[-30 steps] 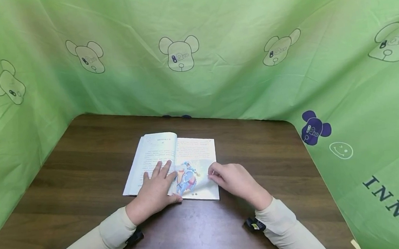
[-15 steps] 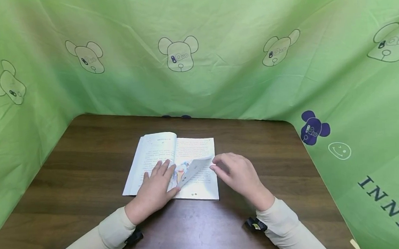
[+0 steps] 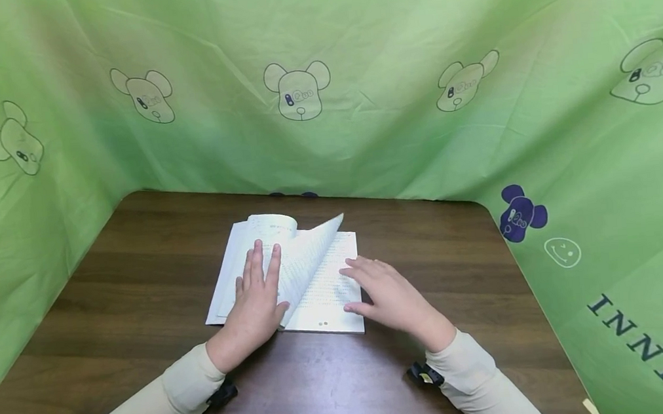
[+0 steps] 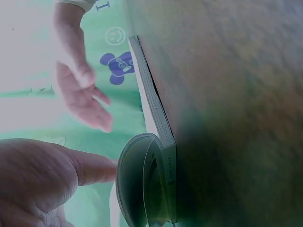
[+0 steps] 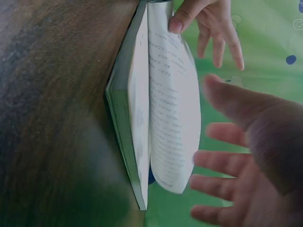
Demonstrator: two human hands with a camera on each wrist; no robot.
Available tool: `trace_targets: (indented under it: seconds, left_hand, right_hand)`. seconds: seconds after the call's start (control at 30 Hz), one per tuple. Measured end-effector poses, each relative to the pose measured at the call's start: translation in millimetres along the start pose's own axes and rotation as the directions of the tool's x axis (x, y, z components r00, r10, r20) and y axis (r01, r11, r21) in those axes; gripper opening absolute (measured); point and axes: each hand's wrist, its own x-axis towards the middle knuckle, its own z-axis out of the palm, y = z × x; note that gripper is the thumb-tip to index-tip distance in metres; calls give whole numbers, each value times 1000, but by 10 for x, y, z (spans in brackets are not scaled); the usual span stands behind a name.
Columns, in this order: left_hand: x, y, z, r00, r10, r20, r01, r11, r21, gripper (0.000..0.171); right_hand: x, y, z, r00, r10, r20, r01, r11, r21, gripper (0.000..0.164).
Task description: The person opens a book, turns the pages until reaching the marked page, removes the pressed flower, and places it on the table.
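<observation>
An open book with printed text lies on the table in the head view. One page stands lifted from the right half, curving over toward the left. My left hand lies with straight, spread fingers over the left pages, its thumb at the foot of the raised page. My right hand is at the book's right edge, fingers extended and apart, holding nothing. In the right wrist view its fingertips are beside the raised page. From the left wrist, the book's spine and curled pages show end-on.
The book sits on a dark brown wooden table. Green cloth printed with bear heads hangs along the table's back and sides. A dark strapped device is on the right wrist, another on the left.
The page that my right hand pinched has swung up and leftward, and the right fingers have let go and spread. My left hand has shifted slightly left, its fingers lifting with the left pages.
</observation>
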Motion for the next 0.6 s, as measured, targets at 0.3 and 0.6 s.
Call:
trace_targets:
  seconds: [0.3,0.6]
  left_hand:
    - [-10,-10,-3,997,52,63,-56,997,56,96]
    - [19,-46,-41,949,154,274,-167,986,24,83]
  right_hand:
    - [-57,-50,59,964,19,266,-27,999,28,95]
    - [-75,-60,85,952,6,305,-19,999,40,88]
